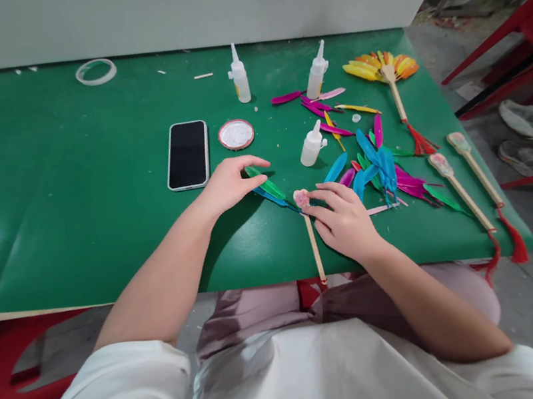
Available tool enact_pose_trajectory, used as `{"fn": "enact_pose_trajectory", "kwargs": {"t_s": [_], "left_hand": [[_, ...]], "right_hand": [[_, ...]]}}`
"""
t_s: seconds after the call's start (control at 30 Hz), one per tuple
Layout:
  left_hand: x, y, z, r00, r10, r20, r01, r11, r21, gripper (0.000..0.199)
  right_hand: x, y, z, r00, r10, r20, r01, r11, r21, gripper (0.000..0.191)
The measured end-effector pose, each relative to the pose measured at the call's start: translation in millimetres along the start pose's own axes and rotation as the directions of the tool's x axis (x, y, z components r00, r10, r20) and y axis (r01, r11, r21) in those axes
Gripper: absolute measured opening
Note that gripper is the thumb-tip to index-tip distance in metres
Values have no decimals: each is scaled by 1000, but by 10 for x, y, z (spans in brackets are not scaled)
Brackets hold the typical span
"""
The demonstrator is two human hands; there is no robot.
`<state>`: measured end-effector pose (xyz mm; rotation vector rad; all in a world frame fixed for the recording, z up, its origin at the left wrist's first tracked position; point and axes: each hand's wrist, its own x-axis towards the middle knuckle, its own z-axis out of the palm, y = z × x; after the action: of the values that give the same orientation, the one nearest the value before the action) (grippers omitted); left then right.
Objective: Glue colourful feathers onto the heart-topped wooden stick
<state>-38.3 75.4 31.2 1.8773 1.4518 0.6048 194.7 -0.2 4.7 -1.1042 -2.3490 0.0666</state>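
Observation:
A wooden-handled fan piece [314, 246] with a pink decorated head lies near the table's front edge. My right hand [343, 218] has its fingertips on that head. Green and blue feathers [269, 189] extend from the head toward the upper left. My left hand [236, 182] is at their outer end, thumb and index finger apart, with the green feather's tip by the thumb. Blue, magenta and green feathers [385, 167] lie heaped to the right of my right hand. A white glue bottle [312, 145] lies tilted above it.
The green table [67, 190] also holds a phone [187, 156], a round lid [236, 134], two more bottles, and a tape ring [96, 72]. A finished yellow-orange feather fan [395, 91] and two featherless handles [462, 194] lie at the right. Another person's shoes [521, 118] show beyond.

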Motion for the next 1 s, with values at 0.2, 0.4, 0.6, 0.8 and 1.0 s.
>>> {"fn": "enact_pose_trajectory", "kwargs": {"t_s": [0.2,0.4,0.6,0.8,1.0], "left_hand": [[17,-67,17,999,34,19,-35,999,34,27],[23,-85,26,1000,19,4,-19,999,29,34],[48,-133,-52,959,-1,-282,-19,998,-67,30],[34,-97,-4,986,50,-158,-43,998,46,26],[17,-46,80,972,211,105,-226,960,167,31]], "right_hand": [[18,-32,-11,997,-69,30,71,996,-51,27],[16,-29,7,999,-46,24,47,998,-39,26],[23,-34,18,998,-62,-2,62,998,-32,26],[30,-38,11,998,-69,0,68,997,-34,25],[11,-17,23,1000,-21,-2,21,999,42,29]]}}
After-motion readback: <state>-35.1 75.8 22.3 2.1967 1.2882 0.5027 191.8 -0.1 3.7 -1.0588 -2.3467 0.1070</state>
